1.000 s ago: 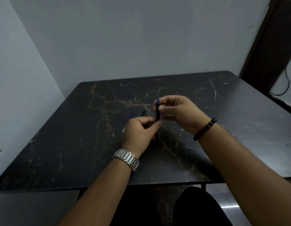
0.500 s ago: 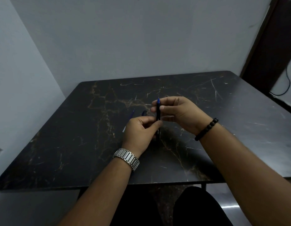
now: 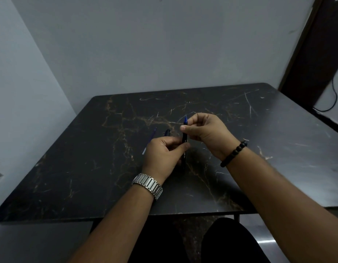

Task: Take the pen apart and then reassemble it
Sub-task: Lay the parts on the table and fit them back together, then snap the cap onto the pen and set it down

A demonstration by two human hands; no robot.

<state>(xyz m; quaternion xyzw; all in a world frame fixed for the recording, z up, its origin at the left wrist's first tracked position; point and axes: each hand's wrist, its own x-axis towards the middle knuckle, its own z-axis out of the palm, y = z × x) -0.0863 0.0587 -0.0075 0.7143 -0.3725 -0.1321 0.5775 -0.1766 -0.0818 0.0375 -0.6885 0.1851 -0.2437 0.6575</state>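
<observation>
Both hands meet over the middle of the dark, gold-veined counter (image 3: 92,168), sharing one pen barrel (image 3: 184,141); the barrel stands nearly upright, black along its length with a blue tip pointing up and away from the person; the right hand (image 3: 208,133) pinches its upper part just below the blue tip between thumb and fingertips, the other fingers curled in; the left hand (image 3: 162,156) is closed around the lower part, thumb pressed across the barrel, whose bottom end shows below the fist, close above the counter, though contact cannot be told. Two loose pieces lie on the counter just left of the hands; a thin refill (image 3: 149,141), bluish with a pale near end, lies slanted; a short dark cap (image 3: 167,132) sits between it and the barrel, partly hidden behind the left knuckles. A metal watch (image 3: 148,184) circles the left wrist; a dark bead bracelet (image 3: 233,154) circles the right. The counter's near edge runs beneath both forearms; its far edge meets a pale wall (image 3: 164,44); its left edge runs close beside another wall; bare surface spreads wide on either side of the hands, widest to the right, where the rounded far corner nears a dark door frame (image 3: 316,54) and a hanging black cable (image 3: 333,99).
</observation>
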